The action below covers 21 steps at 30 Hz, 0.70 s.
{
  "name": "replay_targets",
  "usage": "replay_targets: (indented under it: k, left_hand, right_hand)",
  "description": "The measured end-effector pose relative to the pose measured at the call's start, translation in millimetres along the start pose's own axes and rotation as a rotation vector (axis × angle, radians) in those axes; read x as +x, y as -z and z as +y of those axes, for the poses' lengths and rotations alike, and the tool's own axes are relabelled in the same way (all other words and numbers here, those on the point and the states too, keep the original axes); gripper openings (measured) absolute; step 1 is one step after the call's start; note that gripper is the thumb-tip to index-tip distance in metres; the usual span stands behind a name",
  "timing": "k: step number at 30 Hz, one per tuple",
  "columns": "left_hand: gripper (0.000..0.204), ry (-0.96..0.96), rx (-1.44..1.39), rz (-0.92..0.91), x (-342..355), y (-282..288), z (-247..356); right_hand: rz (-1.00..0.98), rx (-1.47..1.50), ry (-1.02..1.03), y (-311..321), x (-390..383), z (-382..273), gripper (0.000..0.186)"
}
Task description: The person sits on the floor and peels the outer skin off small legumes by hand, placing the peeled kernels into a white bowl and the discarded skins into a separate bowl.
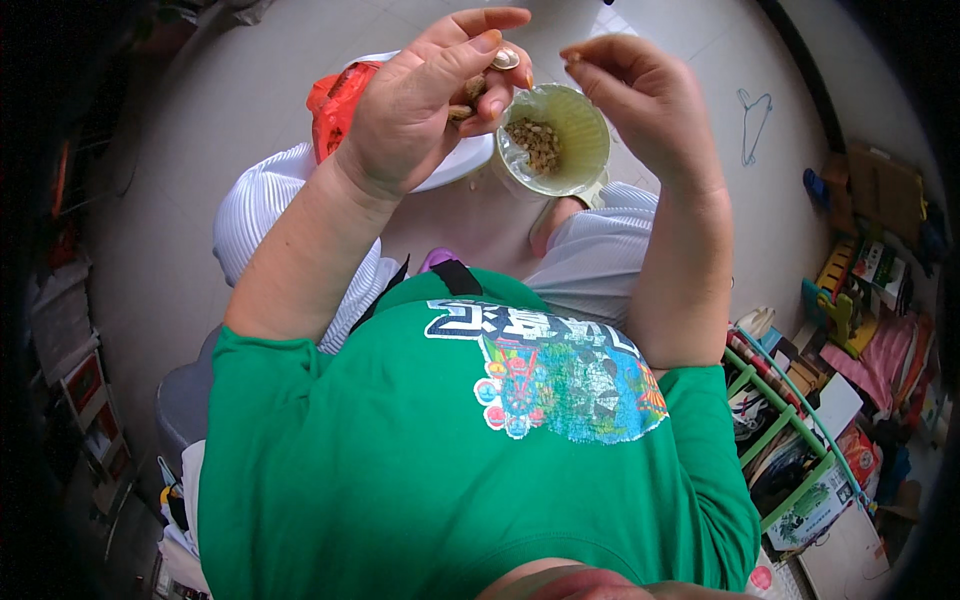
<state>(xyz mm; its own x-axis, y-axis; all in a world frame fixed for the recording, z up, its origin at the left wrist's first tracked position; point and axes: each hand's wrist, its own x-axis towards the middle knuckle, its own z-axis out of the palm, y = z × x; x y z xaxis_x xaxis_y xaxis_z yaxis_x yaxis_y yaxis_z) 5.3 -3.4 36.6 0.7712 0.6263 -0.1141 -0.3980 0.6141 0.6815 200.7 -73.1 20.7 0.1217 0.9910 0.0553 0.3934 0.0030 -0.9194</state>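
Note:
My left hand [425, 100] is raised, with its fingers curled round several brown peanuts [470, 92]. Near its thumb and fingertips shows a pale, opened half shell [505, 59]. To the right and apart from it, my right hand [635, 95] has thumb and fingertips pinched together. Something tiny is at that pinch, too small to name. Below and between the hands stands a pale yellow-green bin [590, 135], lined with a clear plastic bag. Broken tan shells [535, 145] lie at its bottom.
A red plastic bag [335, 110] sits by a white round surface [455, 165] behind my left wrist. On the floor at right lies a wire hanger [753, 125]. A green rack [795, 440] with piled household things stands at lower right, boxes [885, 190] above it.

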Motion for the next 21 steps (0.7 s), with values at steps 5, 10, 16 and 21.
replay_targets:
  k: [5, 10, 16, 21]
  left_hand:
    - [0.025, -0.074, 0.081, -0.132, 3, 24, -15]
    - [0.029, -0.018, 0.171, -0.092, 6, 27, -22]
    - [0.029, 0.044, 0.23, -0.096, 5, 30, -29]
    - [0.028, 0.063, 0.255, -0.09, 6, 29, -28]
  right_hand:
    - [-0.061, -0.426, -0.175, 2, -6, 3, 0.032]
    - [-0.065, 0.115, -0.007, 0, -1, -6, 0.033]
    - [-0.102, 0.324, 0.084, -17, -3, -17, 0.026]
    - [-0.116, 0.471, -0.01, -16, -4, -20, 0.021]
